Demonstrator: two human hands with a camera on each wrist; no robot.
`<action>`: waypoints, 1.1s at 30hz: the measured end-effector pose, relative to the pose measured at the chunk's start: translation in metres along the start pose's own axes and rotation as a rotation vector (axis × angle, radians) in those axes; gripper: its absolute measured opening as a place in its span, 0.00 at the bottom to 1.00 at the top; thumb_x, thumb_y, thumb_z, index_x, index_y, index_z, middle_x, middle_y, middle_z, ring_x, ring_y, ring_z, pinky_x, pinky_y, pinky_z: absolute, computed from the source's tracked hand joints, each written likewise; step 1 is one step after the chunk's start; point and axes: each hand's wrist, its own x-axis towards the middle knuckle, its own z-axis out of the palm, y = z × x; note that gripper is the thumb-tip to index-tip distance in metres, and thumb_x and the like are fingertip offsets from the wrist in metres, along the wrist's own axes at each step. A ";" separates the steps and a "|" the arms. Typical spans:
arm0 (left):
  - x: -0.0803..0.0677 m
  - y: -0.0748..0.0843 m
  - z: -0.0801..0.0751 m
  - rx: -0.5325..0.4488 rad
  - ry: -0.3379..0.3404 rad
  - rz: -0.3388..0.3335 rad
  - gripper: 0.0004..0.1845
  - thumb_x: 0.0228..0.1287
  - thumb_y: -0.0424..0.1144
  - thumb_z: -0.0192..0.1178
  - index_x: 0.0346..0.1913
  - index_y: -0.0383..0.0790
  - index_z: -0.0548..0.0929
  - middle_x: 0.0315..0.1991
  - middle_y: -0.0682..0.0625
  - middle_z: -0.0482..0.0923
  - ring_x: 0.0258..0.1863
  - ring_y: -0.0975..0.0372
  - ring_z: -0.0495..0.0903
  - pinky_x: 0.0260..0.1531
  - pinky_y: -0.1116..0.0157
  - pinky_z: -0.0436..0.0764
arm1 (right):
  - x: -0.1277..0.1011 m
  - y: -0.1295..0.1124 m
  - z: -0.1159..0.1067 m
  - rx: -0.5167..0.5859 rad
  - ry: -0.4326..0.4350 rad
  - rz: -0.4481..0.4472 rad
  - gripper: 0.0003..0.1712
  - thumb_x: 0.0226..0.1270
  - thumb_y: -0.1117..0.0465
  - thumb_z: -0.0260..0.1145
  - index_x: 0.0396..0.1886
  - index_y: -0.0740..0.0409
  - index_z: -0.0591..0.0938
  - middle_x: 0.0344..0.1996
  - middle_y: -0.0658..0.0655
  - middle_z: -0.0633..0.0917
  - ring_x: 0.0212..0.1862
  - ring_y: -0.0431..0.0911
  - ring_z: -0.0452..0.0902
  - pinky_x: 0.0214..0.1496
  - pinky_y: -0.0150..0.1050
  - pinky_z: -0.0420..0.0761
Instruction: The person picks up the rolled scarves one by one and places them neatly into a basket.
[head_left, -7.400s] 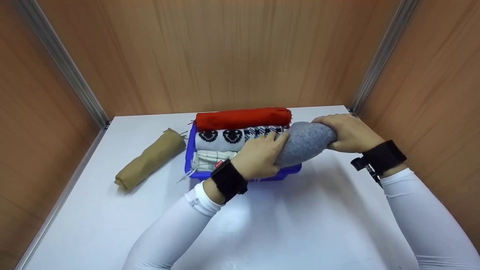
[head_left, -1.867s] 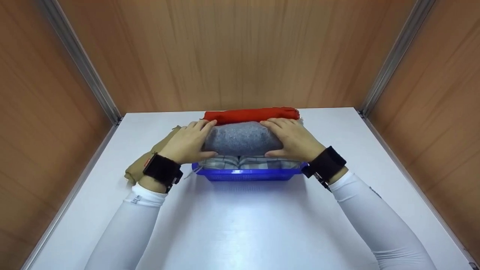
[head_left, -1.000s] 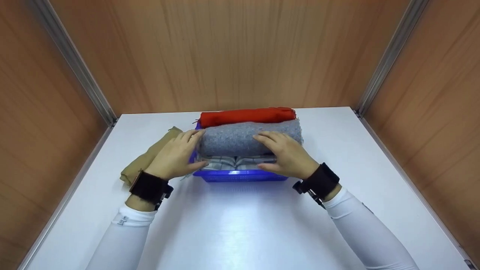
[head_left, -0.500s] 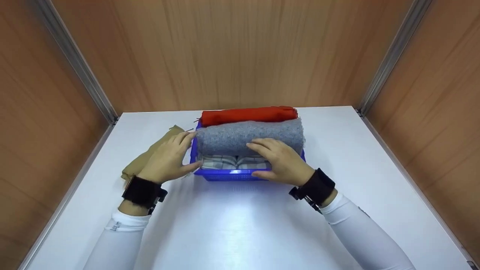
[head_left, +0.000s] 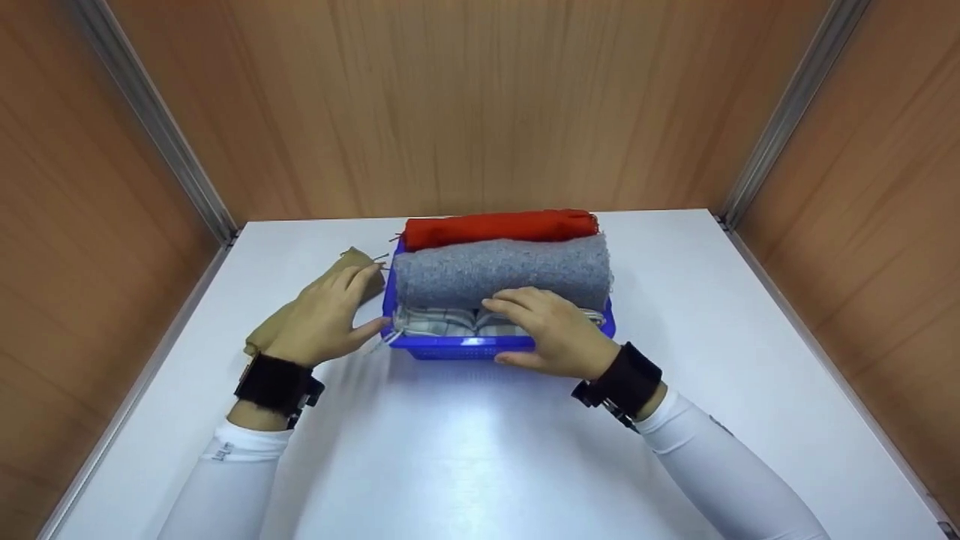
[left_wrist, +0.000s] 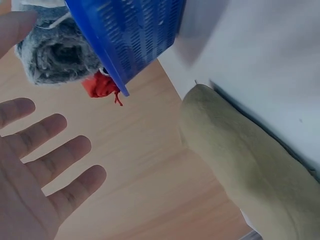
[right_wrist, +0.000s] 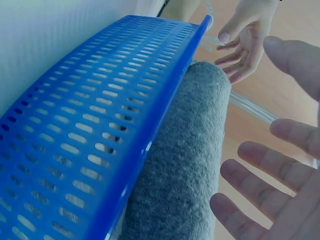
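Over the blue basket [head_left: 480, 346] at the middle of the counter [head_left: 480, 450], we are holding our left hand [head_left: 326, 319] and right hand [head_left: 551, 334] open and empty, judging it best to reach gently for the tan roll [head_left: 300, 315] without nudging the gray roll [head_left: 502, 271].

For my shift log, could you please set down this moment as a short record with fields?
Surface: white table with wooden walls round it
Container: blue basket
In the basket: red roll at the back, grey roll on top in the middle, plaid cloth at the front
Outside the basket: tan roll on the table to its left
Left hand: open, fingers spread, holding nothing, above the tan roll, thumb near the basket's left corner
Right hand: open, holding nothing, over the basket's front edge
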 end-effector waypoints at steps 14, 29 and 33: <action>-0.021 -0.021 -0.007 0.042 -0.106 -0.108 0.49 0.66 0.55 0.74 0.78 0.28 0.67 0.74 0.27 0.71 0.70 0.30 0.75 0.67 0.30 0.75 | 0.001 -0.007 0.013 -0.019 -0.011 -0.025 0.43 0.66 0.43 0.81 0.74 0.58 0.79 0.67 0.60 0.85 0.67 0.55 0.82 0.71 0.53 0.83; -0.030 -0.053 -0.008 0.026 -0.168 -0.220 0.47 0.68 0.52 0.73 0.80 0.29 0.65 0.73 0.25 0.71 0.69 0.29 0.74 0.65 0.28 0.75 | -0.003 -0.015 0.018 -0.011 -0.025 -0.022 0.45 0.64 0.43 0.82 0.75 0.57 0.79 0.68 0.60 0.84 0.69 0.55 0.81 0.72 0.55 0.82; -0.032 -0.064 -0.006 0.015 -0.204 -0.279 0.47 0.69 0.51 0.72 0.81 0.29 0.64 0.74 0.25 0.69 0.70 0.28 0.72 0.66 0.27 0.73 | -0.002 -0.018 0.018 -0.008 -0.028 -0.032 0.44 0.65 0.42 0.81 0.75 0.57 0.79 0.68 0.59 0.84 0.69 0.55 0.81 0.72 0.55 0.83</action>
